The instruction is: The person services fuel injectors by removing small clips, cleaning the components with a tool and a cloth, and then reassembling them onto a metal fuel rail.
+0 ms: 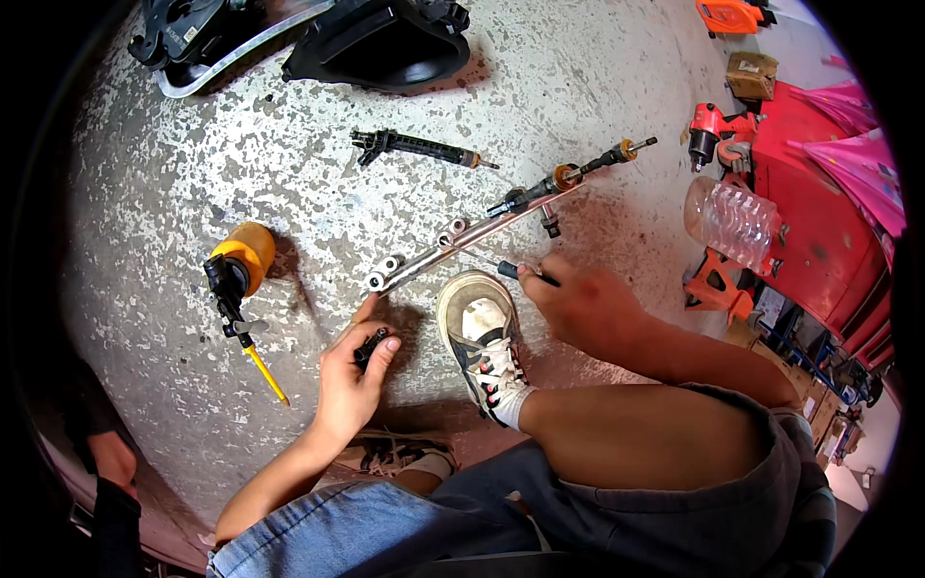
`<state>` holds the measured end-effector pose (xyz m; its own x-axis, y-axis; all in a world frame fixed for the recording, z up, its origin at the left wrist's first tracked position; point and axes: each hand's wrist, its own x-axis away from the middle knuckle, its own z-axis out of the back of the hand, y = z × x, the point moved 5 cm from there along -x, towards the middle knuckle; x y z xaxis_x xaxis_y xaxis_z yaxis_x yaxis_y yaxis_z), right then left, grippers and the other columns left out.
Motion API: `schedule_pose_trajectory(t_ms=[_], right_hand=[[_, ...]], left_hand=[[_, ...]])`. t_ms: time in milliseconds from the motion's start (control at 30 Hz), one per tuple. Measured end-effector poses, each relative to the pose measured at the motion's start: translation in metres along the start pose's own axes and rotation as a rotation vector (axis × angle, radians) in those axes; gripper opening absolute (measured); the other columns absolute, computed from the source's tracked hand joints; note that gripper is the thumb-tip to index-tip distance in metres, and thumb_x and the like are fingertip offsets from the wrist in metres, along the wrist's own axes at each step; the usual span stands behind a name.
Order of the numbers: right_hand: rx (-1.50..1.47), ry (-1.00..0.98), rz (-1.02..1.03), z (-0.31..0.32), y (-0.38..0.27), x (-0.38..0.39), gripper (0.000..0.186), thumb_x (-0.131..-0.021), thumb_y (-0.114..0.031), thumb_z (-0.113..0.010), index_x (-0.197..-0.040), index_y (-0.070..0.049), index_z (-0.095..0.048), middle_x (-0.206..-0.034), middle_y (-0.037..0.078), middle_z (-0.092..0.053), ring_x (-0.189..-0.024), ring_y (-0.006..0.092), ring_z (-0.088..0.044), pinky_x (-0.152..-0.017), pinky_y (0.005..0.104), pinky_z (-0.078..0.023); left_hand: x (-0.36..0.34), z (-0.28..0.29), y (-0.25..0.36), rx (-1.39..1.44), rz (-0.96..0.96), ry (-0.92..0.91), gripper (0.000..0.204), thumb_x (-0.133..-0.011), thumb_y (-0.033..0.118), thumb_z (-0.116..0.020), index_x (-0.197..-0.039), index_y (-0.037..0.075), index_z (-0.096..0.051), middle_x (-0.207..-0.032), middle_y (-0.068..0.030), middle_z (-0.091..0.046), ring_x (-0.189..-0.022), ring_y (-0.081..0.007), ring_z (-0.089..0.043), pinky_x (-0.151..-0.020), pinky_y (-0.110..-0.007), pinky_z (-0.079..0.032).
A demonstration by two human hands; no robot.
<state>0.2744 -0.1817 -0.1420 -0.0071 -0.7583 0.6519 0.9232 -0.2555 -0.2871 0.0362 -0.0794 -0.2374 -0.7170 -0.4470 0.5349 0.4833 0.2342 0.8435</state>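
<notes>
I see the left hand closed on a small black part and the right hand gripping a thin screwdriver, tip at the metal fuel rail lying on the speckled concrete floor. A sneaker sits between the hands. Further out: a loose injector, an orange oil can, a clear plastic bottle beside a red cart.

So the left hand has a small black part pinched in its fingers, down on the concrete. The right hand grips a thin black-handled tool, tip angled up-left to the long silver fuel rail, which lies diagonally just above both hands, one injector stuck at its far end.
</notes>
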Motion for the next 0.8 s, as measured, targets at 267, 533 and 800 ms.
schedule_pose_trajectory(t_ms=[267,533,800], right_hand=[[-0.063,0.143,0.035,0.012,0.005,-0.009,0.013,-0.080,-0.006,-0.059,-0.093,-0.005,-0.057,-0.082,0.011,-0.056,-0.065,0.0304,-0.063,-0.055,0.0405,-0.053],[-0.055,0.185,0.067,0.015,-0.002,-0.011,0.008,-0.080,-0.007,-0.059,-0.087,-0.005,-0.055,-0.075,0.012,-0.055,-0.070,0.0310,-0.061,-0.059,0.0433,-0.050],[-0.335,0.324,-0.064,-0.007,0.004,0.013,0.015,-0.083,-0.006,-0.063,-0.097,-0.004,-0.058,-0.083,0.015,-0.060,-0.073,0.0350,-0.060,-0.061,0.0440,-0.048]], left_hand=[[-0.001,-0.002,0.012,-0.245,-0.088,0.033,0.024,-0.090,0.015,-0.065,-0.102,-0.005,-0.063,-0.136,-0.0196,-0.052,-0.100,-0.0403,-0.065,-0.082,-0.042,-0.053],[-0.002,-0.004,0.012,-0.344,-0.041,-0.009,0.023,-0.088,0.011,-0.067,-0.100,-0.008,-0.063,-0.135,-0.0185,-0.053,-0.088,-0.0377,-0.069,-0.072,-0.040,-0.055],[0.000,-0.014,0.008,-0.396,-0.095,-0.033,0.021,-0.089,0.013,-0.066,-0.096,-0.007,-0.062,-0.132,-0.0231,-0.053,-0.086,-0.0414,-0.067,-0.072,-0.043,-0.057]])
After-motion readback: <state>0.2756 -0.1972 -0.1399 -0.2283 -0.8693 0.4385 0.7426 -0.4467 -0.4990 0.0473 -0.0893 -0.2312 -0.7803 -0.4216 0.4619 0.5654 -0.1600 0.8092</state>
